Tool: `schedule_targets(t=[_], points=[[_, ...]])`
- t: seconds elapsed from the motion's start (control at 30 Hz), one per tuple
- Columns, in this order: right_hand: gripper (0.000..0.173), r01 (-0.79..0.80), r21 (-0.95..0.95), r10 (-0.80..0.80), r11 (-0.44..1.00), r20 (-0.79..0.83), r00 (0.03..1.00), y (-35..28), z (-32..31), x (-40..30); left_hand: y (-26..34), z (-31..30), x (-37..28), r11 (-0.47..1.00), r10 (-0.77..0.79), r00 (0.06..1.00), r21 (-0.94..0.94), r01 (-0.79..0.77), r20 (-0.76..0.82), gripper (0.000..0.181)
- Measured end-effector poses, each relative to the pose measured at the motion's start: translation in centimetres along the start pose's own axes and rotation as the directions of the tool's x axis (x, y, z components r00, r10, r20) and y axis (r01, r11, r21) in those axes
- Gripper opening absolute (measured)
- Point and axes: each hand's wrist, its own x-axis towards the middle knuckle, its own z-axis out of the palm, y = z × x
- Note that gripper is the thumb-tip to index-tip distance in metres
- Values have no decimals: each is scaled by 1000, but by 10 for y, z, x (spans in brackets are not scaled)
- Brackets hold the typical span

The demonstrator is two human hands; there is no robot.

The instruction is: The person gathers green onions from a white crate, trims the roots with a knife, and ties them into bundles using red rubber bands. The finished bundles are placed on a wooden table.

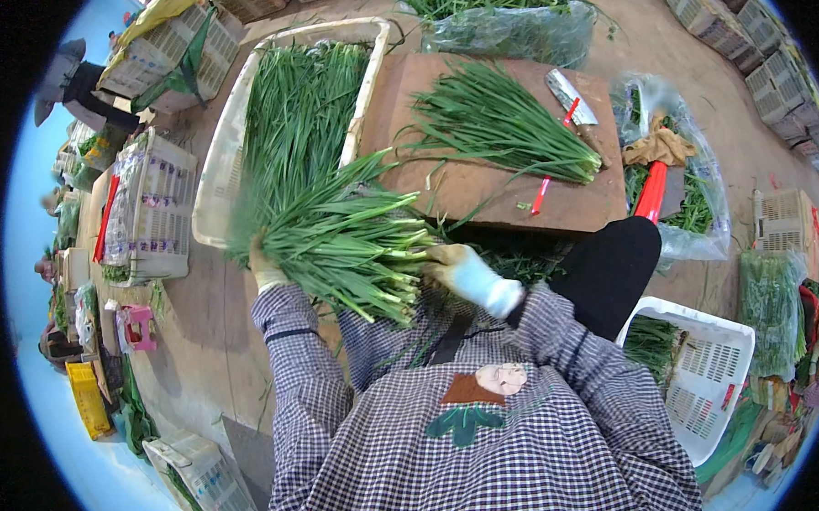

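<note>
My gloved left hand (264,260) grips a loose bunch of garlic chives (340,238) over my lap, its pale cut ends pointing right. At those ends, my gloved right hand (455,270) has its fingers closed on a few stems. Another bundle of chives (506,124) lies across a brown board (402,91) in front of me, a red strip (541,195) under its stem end. Beside that bundle rests a cleaver (570,96) with a broad metal blade. A white plastic crate (208,189) left of the board is filled with long green chives.
Plastic-lined greens (509,35) stand behind the board. To its right, a clear bag (708,194) holds trimmings, with red strips (652,193) and a brown cloth (658,147) on top. A white basket (710,379) sits by my right side. Another person (83,85) bends at far left.
</note>
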Motion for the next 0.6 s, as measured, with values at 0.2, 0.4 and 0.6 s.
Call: schedule_targets(t=[0.2, 0.4, 0.6], points=[[19, 219, -379, -260, 899, -60, 964, 11, -6, 4, 4, 56, -42, 767, 241, 970, 617, -175, -24, 42], [17, 11, -453, -209, 892, -390, 897, -7, -42, -12, -41, 124, -10, 858, 70, 992, 501, -115, 109, 41], [11, 107, -190, -175, 976, -389, 905, 84, -50, 25, -44, 144, -16, 872, 23, 985, 478, -104, 173, 41]])
